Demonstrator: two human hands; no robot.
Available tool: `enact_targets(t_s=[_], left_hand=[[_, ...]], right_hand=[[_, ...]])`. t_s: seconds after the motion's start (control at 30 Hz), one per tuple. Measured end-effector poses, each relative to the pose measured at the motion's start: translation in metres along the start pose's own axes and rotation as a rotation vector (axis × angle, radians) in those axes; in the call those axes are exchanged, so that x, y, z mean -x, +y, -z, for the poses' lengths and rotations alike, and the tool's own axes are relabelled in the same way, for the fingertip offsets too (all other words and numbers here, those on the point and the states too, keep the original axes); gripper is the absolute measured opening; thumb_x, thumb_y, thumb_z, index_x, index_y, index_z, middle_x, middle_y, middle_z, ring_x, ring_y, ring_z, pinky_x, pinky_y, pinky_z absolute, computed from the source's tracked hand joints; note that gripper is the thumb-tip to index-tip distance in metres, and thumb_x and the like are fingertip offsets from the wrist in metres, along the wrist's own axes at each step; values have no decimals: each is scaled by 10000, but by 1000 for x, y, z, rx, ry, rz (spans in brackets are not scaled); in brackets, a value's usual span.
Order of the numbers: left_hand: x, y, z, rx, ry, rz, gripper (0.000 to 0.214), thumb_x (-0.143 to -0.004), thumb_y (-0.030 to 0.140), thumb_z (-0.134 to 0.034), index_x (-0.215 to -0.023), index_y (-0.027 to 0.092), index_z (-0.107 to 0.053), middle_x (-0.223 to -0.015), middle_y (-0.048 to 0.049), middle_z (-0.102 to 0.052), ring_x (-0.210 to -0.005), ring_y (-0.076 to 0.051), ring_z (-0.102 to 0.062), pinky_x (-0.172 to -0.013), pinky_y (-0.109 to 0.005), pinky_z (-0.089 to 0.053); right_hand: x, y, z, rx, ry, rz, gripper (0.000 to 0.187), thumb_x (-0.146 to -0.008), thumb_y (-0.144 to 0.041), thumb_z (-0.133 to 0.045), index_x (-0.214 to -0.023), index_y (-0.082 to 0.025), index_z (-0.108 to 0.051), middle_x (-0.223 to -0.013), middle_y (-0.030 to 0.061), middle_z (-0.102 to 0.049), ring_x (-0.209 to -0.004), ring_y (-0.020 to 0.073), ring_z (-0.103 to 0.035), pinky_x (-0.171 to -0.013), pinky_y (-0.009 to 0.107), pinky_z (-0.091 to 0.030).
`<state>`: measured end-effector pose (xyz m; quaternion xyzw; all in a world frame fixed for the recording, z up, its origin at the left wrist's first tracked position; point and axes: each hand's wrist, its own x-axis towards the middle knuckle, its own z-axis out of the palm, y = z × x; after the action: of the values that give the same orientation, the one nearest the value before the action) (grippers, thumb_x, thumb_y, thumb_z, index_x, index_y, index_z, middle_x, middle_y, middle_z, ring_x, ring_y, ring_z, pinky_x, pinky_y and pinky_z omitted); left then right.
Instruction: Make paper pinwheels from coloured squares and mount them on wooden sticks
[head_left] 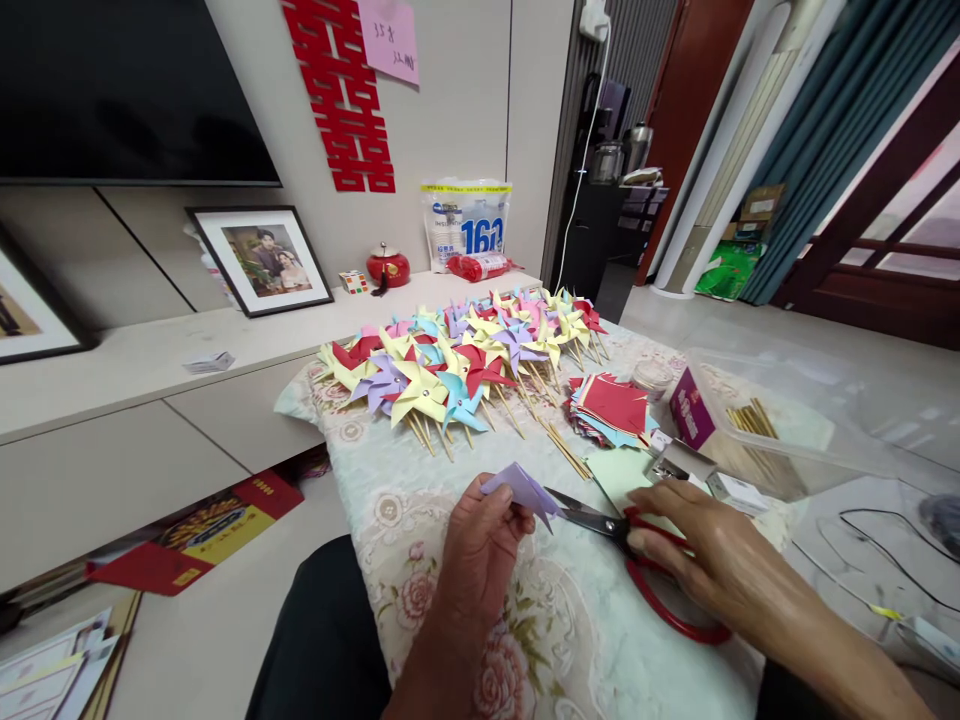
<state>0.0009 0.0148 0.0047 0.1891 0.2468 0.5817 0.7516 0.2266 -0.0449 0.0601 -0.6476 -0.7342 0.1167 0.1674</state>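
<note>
Pinched in my left hand (487,535) is a folded piece of purple paper (523,490), its free edge pointing right. My right hand (686,540) grips the red handles of a pair of scissors (600,520). The blades are parted, with their tips at or just beside the paper's right edge; I cannot tell whether they touch it. Beyond my hands, many paper pinwheels (424,392) on thin sticks lie in rows, in yellow, purple, red, blue and pink. A stack of coloured paper squares (611,405) sits to their right, near some loose wooden sticks (568,452).
A clear plastic bin (825,450) holding sticks stands at the table's right, with small open boxes (681,462) before it. A flowered cloth (420,540) covers the table. Behind, a low cabinet (247,350) carries a framed photo (259,260) and a red pot (388,265).
</note>
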Motion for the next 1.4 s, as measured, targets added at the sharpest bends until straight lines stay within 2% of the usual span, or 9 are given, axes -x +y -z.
enact_targets(t_s=[0.13, 0.3, 0.5, 0.73, 0.83, 0.97, 1.13, 1.27, 1.4], left_hand=[[2, -3, -3, -129, -13, -50, 193, -698, 237, -817, -711, 171, -636, -640, 0, -644, -577, -116, -554, -569, -230, -463], [3, -4, -3, -177, -15, -48, 174, -723, 250, -790, -718, 181, -630, -646, -2, -644, -608, -131, -557, -596, -238, -455], [2, -4, -4, -207, 9, -60, 156, -713, 225, -778, -715, 177, -630, -656, -1, -646, -585, -126, -542, -583, -245, -456], [2, -5, -5, -222, 42, -85, 143, -711, 216, -779, -729, 172, -644, -677, -6, -658, -588, -128, -559, -574, -245, -470], [3, -5, -5, -214, 36, -72, 150, -686, 210, -798, -747, 163, -669, -665, -12, -667, -603, -135, -576, -577, -247, -478], [2, -4, -5, -143, -28, -21, 252, -627, 151, -811, -866, 148, -732, -745, -39, -708, -676, -154, -617, -568, -237, -479], [3, -4, 0, -105, -121, 83, 335, -706, 231, -814, -1030, 167, -760, -607, 2, -654, -472, -82, -537, -473, -186, -396], [9, -3, -2, -138, -210, 153, 474, -693, 235, -830, -1157, 210, -737, -637, 4, -672, -362, -47, -452, -383, -180, -280], [14, -1, -5, -172, -289, 215, 451, -688, 262, -843, -1123, 204, -741, -623, 2, -670, -348, -42, -419, -375, -186, -255]], right_hand=[[-18, -47, -1, -489, -63, 10, 276, -969, -457, -516, -930, -222, -656, -887, 51, -691, -823, 216, -619, -714, 321, -445], [-36, -71, -23, -748, -104, -113, 281, -854, -466, -660, -869, -186, -649, -763, 14, -634, -708, 170, -548, -629, 283, -413], [-43, -60, -44, -1006, -116, -113, 185, -844, -366, -656, -897, -190, -641, -807, 25, -685, -760, 179, -612, -712, 306, -449], [-43, -53, -50, -949, -69, -152, 195, -808, -362, -687, -899, -196, -639, -772, 13, -666, -721, 173, -592, -686, 307, -440], [-45, -47, -51, -979, -30, -163, 251, -791, -394, -718, -920, -190, -647, -747, 4, -647, -702, 164, -576, -672, 303, -430], [-46, -41, -50, -1200, -34, -221, 387, -723, -411, -803, -983, -169, -650, -734, -8, -636, -649, 132, -550, -636, 275, -407], [-45, -43, -47, -1389, -205, -182, 425, -714, -332, -842, -1043, -142, -653, -678, -25, -633, -608, 107, -540, -639, 255, -403], [-44, -46, -45, -1500, -392, -177, 538, -659, -298, -879, -1122, -151, -648, -711, -22, -671, -549, 88, -532, -587, 237, -410], [-46, -42, -45, -1577, -505, -168, 528, -647, -211, -875, -1133, -167, -674, -727, -31, -672, -552, 75, -544, -562, 206, -423]])
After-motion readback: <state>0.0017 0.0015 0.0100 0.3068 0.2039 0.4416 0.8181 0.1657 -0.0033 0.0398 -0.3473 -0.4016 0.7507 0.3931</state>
